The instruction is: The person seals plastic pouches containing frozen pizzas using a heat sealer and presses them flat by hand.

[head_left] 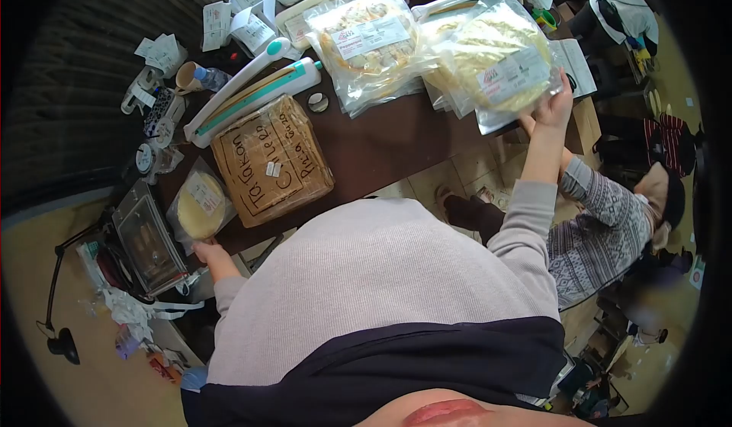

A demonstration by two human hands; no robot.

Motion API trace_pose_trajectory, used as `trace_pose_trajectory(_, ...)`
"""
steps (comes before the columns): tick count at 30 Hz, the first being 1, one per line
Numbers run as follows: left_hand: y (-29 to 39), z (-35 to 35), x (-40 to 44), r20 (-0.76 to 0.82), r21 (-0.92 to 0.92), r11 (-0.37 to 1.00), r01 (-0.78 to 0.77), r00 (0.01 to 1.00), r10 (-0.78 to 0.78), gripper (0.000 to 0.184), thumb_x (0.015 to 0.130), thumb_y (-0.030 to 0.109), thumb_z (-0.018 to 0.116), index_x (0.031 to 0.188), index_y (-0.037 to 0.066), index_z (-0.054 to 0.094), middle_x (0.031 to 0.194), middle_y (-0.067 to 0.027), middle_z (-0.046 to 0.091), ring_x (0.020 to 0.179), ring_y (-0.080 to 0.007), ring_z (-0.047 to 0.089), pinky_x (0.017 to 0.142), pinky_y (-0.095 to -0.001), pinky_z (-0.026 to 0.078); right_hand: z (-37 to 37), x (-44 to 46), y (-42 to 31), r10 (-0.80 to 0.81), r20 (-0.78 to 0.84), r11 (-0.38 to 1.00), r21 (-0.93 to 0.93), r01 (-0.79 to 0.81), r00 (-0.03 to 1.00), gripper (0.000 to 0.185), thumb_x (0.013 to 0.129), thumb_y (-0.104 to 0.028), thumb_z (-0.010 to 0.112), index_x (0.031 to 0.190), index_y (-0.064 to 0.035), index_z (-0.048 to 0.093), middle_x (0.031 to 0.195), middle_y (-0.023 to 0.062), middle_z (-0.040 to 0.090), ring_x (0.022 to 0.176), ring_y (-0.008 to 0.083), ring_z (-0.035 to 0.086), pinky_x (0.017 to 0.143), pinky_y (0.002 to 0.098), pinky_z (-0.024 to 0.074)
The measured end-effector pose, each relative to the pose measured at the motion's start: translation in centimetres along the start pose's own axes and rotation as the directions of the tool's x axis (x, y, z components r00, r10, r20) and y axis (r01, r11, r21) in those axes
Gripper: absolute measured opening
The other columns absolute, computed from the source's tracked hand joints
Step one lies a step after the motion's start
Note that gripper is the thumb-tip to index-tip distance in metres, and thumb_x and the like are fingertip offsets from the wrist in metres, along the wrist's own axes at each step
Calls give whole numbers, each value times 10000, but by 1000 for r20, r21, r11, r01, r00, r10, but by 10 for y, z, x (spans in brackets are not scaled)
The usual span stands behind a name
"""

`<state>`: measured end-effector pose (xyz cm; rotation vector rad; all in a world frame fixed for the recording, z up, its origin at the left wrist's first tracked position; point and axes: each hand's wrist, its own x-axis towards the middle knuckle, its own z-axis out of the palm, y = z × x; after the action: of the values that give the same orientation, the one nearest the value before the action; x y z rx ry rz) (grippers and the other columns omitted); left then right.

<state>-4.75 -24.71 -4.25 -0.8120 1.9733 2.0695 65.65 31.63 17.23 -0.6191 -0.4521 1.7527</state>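
At the left end of the table my left hand is closed on the near edge of a clear bag holding a round, pale, labelled pizza. On the right my right hand grips the edge of another packaged pizza, yellowish with lighter stripes and a white label. More bags lie under that one. A stack of packaged pizzas with browner tops sits beside it, touched by neither hand. Between my hands stands a cardboard box with handwriting on top. Some fingers of both hands are hidden.
Behind the box lie two long white-and-teal sealers and a roll of tape. Papers, cups and a bottle crowd the back left. Close by my right arm is a co-worker in a patterned sweater. A desk lamp stands far left.
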Motion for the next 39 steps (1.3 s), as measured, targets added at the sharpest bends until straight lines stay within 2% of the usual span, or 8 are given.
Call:
trace_pose_trajectory(7,93,39,-70,215,-209,950,-233,936,277,559,1008,419,397,1376,-1,395,1427,-157,412,1246,-316,474,1007,-417,420,-110,90,44,-4,173,950,309,-50,985,372,972,-236,388,1148,51,547,1112,198,626,1022,328,623,907,469,508)
trace_pose_trajectory(13,153,66,-123,319,36,837,-546,800,508,506,986,404,494,1262,-19,530,1273,-125,556,1109,-238,560,936,-343,454,-118,89,57,-348,-679,937,-271,220,647,370,961,-309,426,1080,15,561,1033,159,629,895,291,626,766,407,520)
trace_pose_trajectory(16,180,70,-174,405,251,687,-682,718,566,456,1007,374,461,1174,-32,586,1155,-110,630,1054,-188,584,914,-299,450,8,25,75,-802,-455,561,-797,225,388,405,977,-275,450,1220,49,457,1309,195,453,1165,297,493,998,418,395)
trace_pose_trajectory(20,190,81,-212,648,9,776,-630,595,476,410,1024,338,429,1126,-23,594,1092,-103,642,1041,-174,591,902,-302,459,70,5,119,-824,-5,234,-914,333,567,414,969,-253,486,1280,15,427,1379,188,374,1255,294,415,1076,391,304)
trace_pose_trajectory(24,175,100,-241,759,-123,907,-403,550,348,359,1018,325,444,1012,5,606,970,-77,648,926,-143,616,895,-332,476,134,-20,196,-459,368,113,-879,463,809,347,986,-198,481,1253,22,478,1321,142,469,1268,230,418,1082,340,291)
trace_pose_trajectory(26,153,108,-212,965,-167,984,67,214,150,324,1008,323,466,971,35,610,881,-42,641,792,-115,605,843,-321,501,162,-39,249,-5,565,637,-635,438,825,433,992,-283,486,1339,-27,439,1322,127,502,1261,224,450,1090,362,305)
trace_pose_trajectory(31,73,170,-211,880,-32,988,154,473,-46,278,992,317,500,1020,71,625,929,-54,662,821,-151,631,793,-301,529,149,-61,376,683,497,730,-457,-508,535,626,961,-447,515,1424,-54,359,1310,99,539,1192,195,532,987,352,431)
trace_pose_trajectory(39,7,224,-157,699,240,959,-150,712,-64,314,960,371,542,944,78,655,991,-87,679,884,-238,658,766,-350,522,124,-28,468,502,-33,684,-597,-420,864,291,986,-290,531,998,-25,651,871,-7,634,768,68,548,702,229,449)
